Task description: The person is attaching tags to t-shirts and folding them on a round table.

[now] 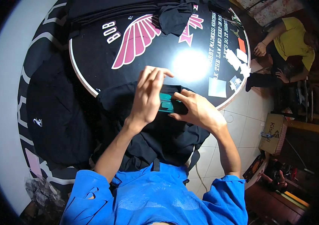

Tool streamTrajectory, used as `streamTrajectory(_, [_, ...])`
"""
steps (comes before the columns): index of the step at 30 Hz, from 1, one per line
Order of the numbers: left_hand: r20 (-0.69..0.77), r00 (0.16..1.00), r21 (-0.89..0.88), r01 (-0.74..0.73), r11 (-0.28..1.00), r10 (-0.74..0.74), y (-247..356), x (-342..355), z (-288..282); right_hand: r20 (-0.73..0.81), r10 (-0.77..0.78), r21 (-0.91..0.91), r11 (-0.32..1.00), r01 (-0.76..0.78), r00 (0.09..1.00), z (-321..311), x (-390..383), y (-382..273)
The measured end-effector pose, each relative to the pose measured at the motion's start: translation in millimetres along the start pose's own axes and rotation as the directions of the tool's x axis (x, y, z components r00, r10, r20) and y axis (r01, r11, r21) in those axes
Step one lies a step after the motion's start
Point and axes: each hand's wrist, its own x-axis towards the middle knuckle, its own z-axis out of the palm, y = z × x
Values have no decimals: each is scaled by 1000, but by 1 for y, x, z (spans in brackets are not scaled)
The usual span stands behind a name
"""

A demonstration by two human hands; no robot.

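Note:
A dark flat device with green panels (pixel 166 105), which looks like a phone, lies above the black cloth (pixel 148 138) in front of me. My right hand (pixel 200 110) grips its right end, thumb on the near edge and fingers on the far edge. Beside its left end is my left hand (pixel 148 95), its index finger stretched out to the right and the other fingers partly bent. Its thumb is hidden, and I see nothing held in it. The black cloth spreads from the table's near edge over my lap.
The round black table (pixel 92 71) has a pink wing print and a pale rim. Folded black garments (pixel 118 17) lie at its far side, paper pieces (pixel 217 87) at its right. Another black garment (pixel 58 116) is at left. A person in yellow (pixel 296 41) and a cardboard box (pixel 273 133) are at right.

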Motion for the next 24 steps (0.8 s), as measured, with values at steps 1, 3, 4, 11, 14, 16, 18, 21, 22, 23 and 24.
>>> streamTrajectory(1, [31,999,40,-17,999,15,0,5,3,0,-7,-3,1000,7,1000,0,1,-1])
streamTrajectory(3, [84,996,186,23,982,-40,-5,6,9,-5,-21,-5,1000,21,1000,0,2,-3])
streamTrajectory(4, [85,996,187,18,982,-35,-12,6,12,-5,-21,-14,1000,21,1000,-1,2,-4])
streamTrajectory(11, [74,987,172,129,977,-143,-43,1,26,23,-56,-20,998,57,998,12,7,-2])
streamTrajectory(14, [77,990,181,105,978,-121,-47,1,24,44,-84,-58,995,87,995,15,11,-4])
streamTrajectory(16, [59,998,258,-22,966,7,-55,-1,24,81,-120,-117,985,129,989,20,16,-2])
streamTrajectory(18, [103,992,228,44,973,-69,-50,2,22,81,-155,-174,970,167,985,26,19,3])
streamTrajectory(21, [59,994,225,81,971,-97,-43,4,22,73,-139,-203,968,151,988,29,21,3])
streamTrajectory(22, [50,994,214,89,973,-102,-42,3,21,83,-142,-185,971,155,986,26,22,2])
streamTrajectory(23, [26,994,223,97,970,-106,-41,3,20,90,-151,-167,972,165,984,22,23,1])
streamTrajectory(24, [31,995,239,84,968,-93,-40,4,19,96,-161,-150,973,174,982,19,24,2])
